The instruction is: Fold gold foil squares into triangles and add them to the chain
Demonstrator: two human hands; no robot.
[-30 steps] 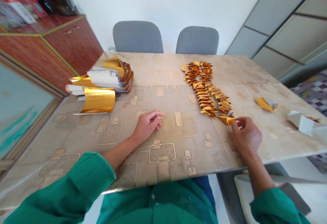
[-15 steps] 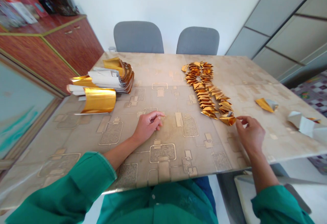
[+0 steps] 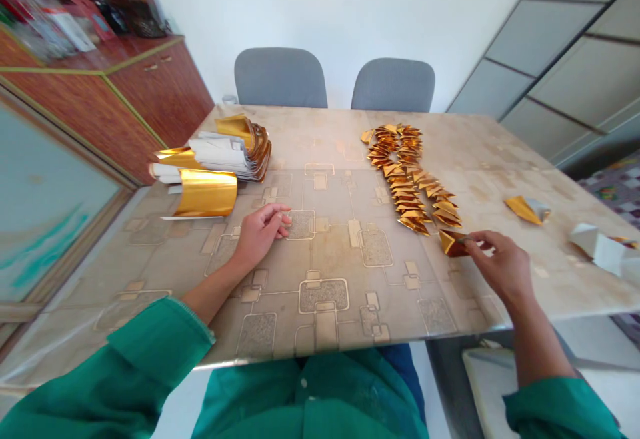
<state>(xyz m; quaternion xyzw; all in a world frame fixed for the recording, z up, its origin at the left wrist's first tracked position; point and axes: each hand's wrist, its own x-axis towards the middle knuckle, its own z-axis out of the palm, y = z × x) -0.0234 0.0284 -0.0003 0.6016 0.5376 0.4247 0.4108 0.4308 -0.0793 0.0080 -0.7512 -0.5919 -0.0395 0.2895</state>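
My right hand (image 3: 503,265) pinches a folded gold foil triangle (image 3: 451,242) on the table, at the near end of a long double row of folded gold triangles (image 3: 407,175). My left hand (image 3: 260,231) rests on the table with its fingers loosely curled together and nothing in them. It lies a short way right of a curled gold foil sheet (image 3: 206,193). Behind that sheet sits a stack of gold and white sheets (image 3: 230,149).
The patterned beige table (image 3: 325,292) has its near edge at my body. Another folded gold piece (image 3: 527,209) and white folded paper (image 3: 597,247) lie at the right edge. Two grey chairs (image 3: 280,79) stand at the far side, a wooden cabinet (image 3: 125,99) to the left.
My left hand slid left towards the curled gold sheet. My right hand drew the last gold triangle a little away from the row's end. The view shifted slightly.
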